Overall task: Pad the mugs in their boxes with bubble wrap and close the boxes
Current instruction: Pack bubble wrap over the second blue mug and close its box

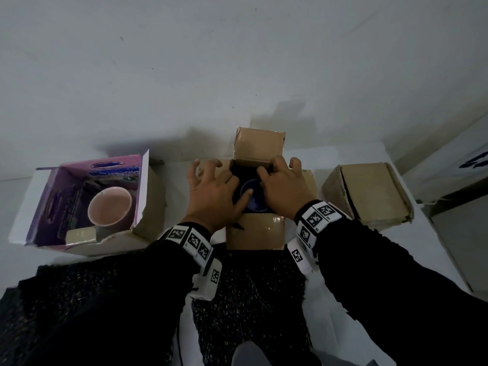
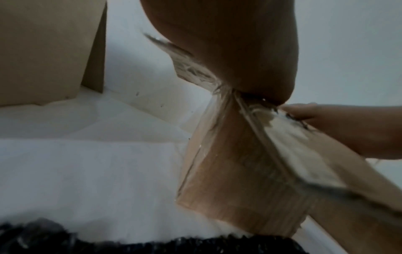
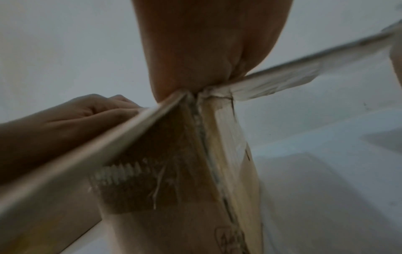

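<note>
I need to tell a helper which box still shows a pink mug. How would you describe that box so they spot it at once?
On the white table, three boxes stand in a row before the wall. Take the leftmost box, left of the one both hands are in. It alone is purple and white with printing, open on top, with the pink mug showing inside; the others are plain brown.

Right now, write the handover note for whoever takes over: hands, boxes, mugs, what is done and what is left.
Left hand: open, fingers spread on the left flap of the middle brown cardboard box, thumb over its opening.
Right hand: fingers curled over the box's opening at the right flap; whether they grip anything cannot be told.
Blue mug sits inside that box, flaps open.
Pink mug sits in the open purple printed box on the left.
Right brown cardboard box is closed.
Left: pad and close the two open boxes; black bubble wrap lies nearest the person.
</note>
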{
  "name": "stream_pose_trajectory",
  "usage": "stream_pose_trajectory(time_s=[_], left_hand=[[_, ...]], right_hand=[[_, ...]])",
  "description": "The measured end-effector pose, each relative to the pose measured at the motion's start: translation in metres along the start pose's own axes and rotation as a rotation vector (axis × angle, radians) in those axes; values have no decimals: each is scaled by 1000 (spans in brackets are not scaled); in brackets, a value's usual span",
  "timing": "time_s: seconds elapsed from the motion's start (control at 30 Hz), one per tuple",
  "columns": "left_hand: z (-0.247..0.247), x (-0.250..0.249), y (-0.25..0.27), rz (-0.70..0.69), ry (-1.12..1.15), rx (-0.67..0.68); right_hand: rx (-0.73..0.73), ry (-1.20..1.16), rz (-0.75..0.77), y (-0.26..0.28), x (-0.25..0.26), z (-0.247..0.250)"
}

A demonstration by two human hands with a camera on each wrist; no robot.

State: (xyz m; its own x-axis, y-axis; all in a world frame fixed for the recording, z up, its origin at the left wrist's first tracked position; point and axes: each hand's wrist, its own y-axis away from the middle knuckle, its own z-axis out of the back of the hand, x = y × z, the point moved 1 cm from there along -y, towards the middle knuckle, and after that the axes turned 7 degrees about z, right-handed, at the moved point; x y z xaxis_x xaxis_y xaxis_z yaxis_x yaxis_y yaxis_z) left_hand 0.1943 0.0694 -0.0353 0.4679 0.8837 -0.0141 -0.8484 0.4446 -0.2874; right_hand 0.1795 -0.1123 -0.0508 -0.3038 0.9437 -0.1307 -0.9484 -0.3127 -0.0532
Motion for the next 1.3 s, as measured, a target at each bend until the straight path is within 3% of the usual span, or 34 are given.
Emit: stream_pose_trajectory(time_s=[0.27,0.5,0.7,0.93,1.03,1.17,1.23,1.3], left_hand=[[15,-14,10,-91,-250,370],[13,-20,6,-92,-306,460],[24,-26,34,-32,-215,325],[18,-23,84,-62,150,87],[18,-17,111,-84,217,57],[8,-12,146,-91,223,147],[10,-13,158,-98,256,171],[14,-12,165,-133,310,255]], right_hand=[[49,-48,-19,1,1,4],[55,-67,0,0,-1,12],[-171,-385,23,40,-2,16],[-313,-581,27,119,40,22],[-192,-658,-4,150,75,15],[291,-543,-18,177,113,-10],[328,-507,-34,181,121,-15],[261,-565,-56,180,122,-12]])
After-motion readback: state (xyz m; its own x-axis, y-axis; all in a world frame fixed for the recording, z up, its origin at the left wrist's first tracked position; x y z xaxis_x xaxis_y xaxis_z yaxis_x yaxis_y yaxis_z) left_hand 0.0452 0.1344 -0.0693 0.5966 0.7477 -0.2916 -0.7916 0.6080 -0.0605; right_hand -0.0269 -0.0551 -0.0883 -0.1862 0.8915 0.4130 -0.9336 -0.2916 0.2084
